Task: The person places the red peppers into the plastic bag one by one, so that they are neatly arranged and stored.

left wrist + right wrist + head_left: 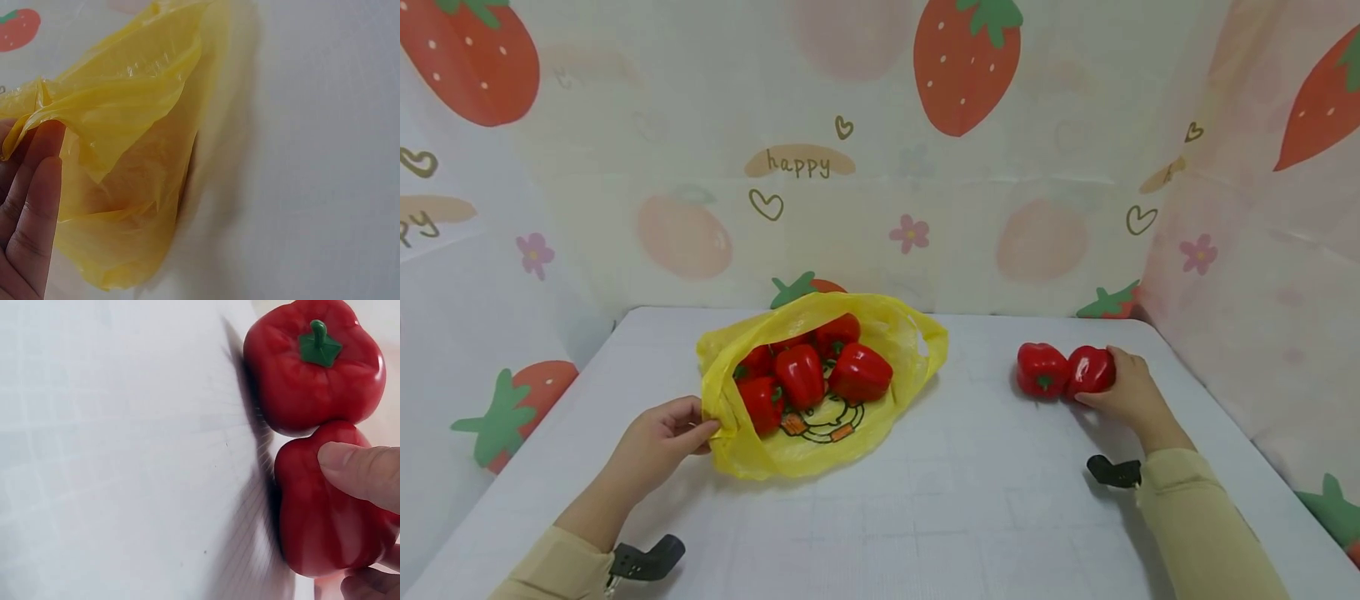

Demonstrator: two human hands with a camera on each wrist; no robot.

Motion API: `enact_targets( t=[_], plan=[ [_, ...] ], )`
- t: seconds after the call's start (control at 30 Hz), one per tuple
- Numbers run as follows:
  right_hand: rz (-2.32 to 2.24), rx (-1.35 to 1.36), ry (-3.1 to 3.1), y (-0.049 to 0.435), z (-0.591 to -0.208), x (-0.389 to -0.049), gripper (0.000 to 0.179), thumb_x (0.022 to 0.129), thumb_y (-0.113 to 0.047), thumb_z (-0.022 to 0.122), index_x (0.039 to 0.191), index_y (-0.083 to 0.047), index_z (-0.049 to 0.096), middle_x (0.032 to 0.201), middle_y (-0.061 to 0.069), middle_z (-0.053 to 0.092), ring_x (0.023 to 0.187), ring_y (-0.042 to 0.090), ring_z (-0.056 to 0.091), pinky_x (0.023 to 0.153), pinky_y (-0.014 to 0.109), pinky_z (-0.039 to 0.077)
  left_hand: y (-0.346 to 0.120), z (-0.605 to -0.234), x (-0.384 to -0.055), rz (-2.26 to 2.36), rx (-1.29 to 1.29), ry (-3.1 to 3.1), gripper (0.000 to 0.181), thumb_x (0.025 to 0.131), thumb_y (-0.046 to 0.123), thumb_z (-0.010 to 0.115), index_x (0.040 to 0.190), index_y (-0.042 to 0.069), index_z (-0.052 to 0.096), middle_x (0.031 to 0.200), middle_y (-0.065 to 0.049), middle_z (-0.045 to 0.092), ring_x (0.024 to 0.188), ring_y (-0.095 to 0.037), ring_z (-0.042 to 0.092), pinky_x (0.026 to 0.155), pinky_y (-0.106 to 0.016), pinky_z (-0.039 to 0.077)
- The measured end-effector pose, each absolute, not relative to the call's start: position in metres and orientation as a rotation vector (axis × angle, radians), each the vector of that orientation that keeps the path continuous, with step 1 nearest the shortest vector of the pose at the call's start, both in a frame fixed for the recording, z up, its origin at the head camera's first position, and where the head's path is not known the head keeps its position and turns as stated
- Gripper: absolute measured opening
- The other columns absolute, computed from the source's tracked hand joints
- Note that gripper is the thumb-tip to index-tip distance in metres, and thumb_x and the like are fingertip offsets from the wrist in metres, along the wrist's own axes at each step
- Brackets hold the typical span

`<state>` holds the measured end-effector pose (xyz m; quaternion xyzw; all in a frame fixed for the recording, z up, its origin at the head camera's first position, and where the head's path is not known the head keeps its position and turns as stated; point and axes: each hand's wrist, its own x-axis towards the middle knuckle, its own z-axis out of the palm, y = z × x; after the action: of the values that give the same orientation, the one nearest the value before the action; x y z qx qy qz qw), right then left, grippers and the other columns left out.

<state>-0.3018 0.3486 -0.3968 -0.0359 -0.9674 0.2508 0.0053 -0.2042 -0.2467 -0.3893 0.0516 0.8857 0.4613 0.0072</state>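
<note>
My left hand pinches the left edge of the mouth of a yellow plastic bag, which lies on the table with its opening facing me. Several red bell peppers sit inside, glossy, some with green stems showing. Over on the right, my right hand grips a red bell pepper, thumb on one side and fingers around the other. Touching it on the left is another red bell pepper, its green stem plain in the right wrist view. The left wrist view shows the bag's crumpled edge between my fingers.
The white table ends at a back wall of printed cloth with strawberries and hearts. Similar cloth closes in both sides. A black wrist device sits on my left wrist, and another on my right.
</note>
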Motion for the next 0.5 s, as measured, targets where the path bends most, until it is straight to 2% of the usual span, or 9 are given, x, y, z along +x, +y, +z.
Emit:
enact_targets(
  t=[0.23,0.5],
  plan=[
    [0.761,-0.091,-3.021,0.351,-0.396,-0.296,0.096,0.074,-0.035,0.072,0.139,0.009,0.016,0.129,0.036,0.026,0.117,0.053,0.026,0.088,0.064,0.037,-0.247,-0.391,-0.204,1.441,0.160,2.775,0.033,0.086,0.035,0.062,0.104,0.007,0.059,0.097,-0.010,0.062,0.082,-0.017,0.064,0.070,-0.025,0.054],
    [0.809,-0.217,-2.980,0.355,-0.396,-0.288,0.101,0.076,-0.045,0.069,0.141,0.007,0.012,0.130,0.037,0.025,0.116,0.054,0.025,0.084,0.063,0.041,-0.248,-0.390,-0.205,1.462,0.169,2.764,0.032,0.087,0.034,0.062,0.104,0.007,0.059,0.097,-0.010,0.062,0.081,-0.016,0.064,0.070,-0.025,0.054]
  ],
)
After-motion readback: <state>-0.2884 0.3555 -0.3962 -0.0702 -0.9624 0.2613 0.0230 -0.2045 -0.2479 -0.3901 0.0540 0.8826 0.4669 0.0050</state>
